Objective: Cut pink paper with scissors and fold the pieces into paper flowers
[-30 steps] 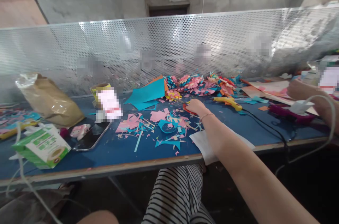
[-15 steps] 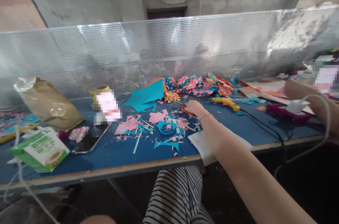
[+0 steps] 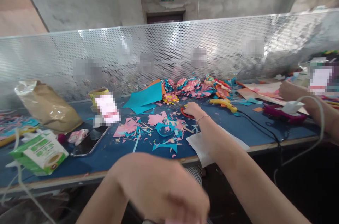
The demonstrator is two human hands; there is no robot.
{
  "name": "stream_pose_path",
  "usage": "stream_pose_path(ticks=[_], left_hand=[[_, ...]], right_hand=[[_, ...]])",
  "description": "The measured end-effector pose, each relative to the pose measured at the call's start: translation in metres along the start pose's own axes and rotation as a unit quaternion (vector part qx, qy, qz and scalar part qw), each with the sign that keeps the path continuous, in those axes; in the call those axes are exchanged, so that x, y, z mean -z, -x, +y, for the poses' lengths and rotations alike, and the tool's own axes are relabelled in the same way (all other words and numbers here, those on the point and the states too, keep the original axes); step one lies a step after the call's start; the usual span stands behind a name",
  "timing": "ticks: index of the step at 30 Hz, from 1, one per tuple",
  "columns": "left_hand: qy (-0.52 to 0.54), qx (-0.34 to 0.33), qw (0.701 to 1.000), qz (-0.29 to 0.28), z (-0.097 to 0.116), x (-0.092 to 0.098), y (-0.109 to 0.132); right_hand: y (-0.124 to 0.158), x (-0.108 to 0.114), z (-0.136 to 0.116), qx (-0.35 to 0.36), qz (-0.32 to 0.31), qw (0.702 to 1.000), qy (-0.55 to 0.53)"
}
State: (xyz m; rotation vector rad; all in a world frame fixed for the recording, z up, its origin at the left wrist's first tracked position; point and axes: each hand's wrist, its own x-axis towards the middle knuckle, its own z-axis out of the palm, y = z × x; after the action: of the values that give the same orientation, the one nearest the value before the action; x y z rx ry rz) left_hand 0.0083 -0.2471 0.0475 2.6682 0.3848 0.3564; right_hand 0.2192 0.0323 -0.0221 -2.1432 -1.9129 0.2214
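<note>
My right hand (image 3: 193, 110) reaches out over the blue table, its fingers closed round the red handles of a pair of scissors (image 3: 184, 112). The blades point left, toward the paper flowers. My left hand (image 3: 164, 185) is close to the camera, in front of the table edge, bent at the wrist and smeared by motion. Its fingertips are hidden, and a pale pink patch shows under it at the bottom of the picture. Pink and blue paper scraps (image 3: 161, 128) lie left of the scissors. Blue paper sheets (image 3: 145, 97) lean behind them, beside a heap of paper flowers (image 3: 189, 86).
A yellow glue gun (image 3: 225, 104) with a black cord lies right of my hand. White paper (image 3: 198, 148) overhangs the edge. On the left are a phone (image 3: 90, 141), green box (image 3: 39, 151) and brown bag (image 3: 49, 106). Another person's arm (image 3: 312, 107) reaches in at right, near a purple power strip (image 3: 283, 114).
My left hand has come up into view from below, over the striped trousers. My right hand stays at the scissors. The view has tilted slightly.
</note>
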Motion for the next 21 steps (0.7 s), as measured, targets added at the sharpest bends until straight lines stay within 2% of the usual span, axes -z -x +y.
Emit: stream_pose_path(ticks=[2,3,5,7,9,12,14,16,18,21], left_hand=[[0.013,0.023,1.0,0.011,-0.028,0.031,-0.029],[0.023,0.069,0.997,0.032,-0.046,0.043,-0.043],[0.031,0.17,0.972,0.158,-0.089,0.058,-0.064],[0.059,0.228,0.94,0.247,-0.138,0.064,-0.074],[0.085,0.245,0.909,0.325,-0.184,0.064,-0.075],[0.16,0.291,0.841,0.426,-0.233,0.059,-0.066],[0.242,0.316,0.792,0.463,-0.249,0.055,-0.06],[0.313,0.306,0.755,0.488,-0.253,0.052,-0.057],[0.366,0.274,0.74,0.493,-0.251,0.05,-0.057],[0.401,0.263,0.723,0.497,-0.244,0.05,-0.061]], right_hand=[[0.005,0.002,0.0,-0.018,0.044,0.999,-0.01],[0.008,0.004,-0.001,-0.021,0.073,0.997,-0.016],[0.012,0.007,-0.002,-0.005,0.124,0.992,-0.026],[0.013,0.009,-0.004,0.035,0.157,0.986,-0.037],[0.011,0.009,-0.008,0.099,0.17,0.978,-0.072],[0.007,0.006,-0.02,0.208,0.164,0.951,-0.161],[0.008,0.004,-0.03,0.239,0.169,0.936,-0.195],[0.014,0.002,-0.04,0.266,0.169,0.927,-0.204],[0.022,0.002,-0.049,0.291,0.147,0.922,-0.209],[0.033,0.003,-0.056,0.285,0.114,0.923,-0.231]])
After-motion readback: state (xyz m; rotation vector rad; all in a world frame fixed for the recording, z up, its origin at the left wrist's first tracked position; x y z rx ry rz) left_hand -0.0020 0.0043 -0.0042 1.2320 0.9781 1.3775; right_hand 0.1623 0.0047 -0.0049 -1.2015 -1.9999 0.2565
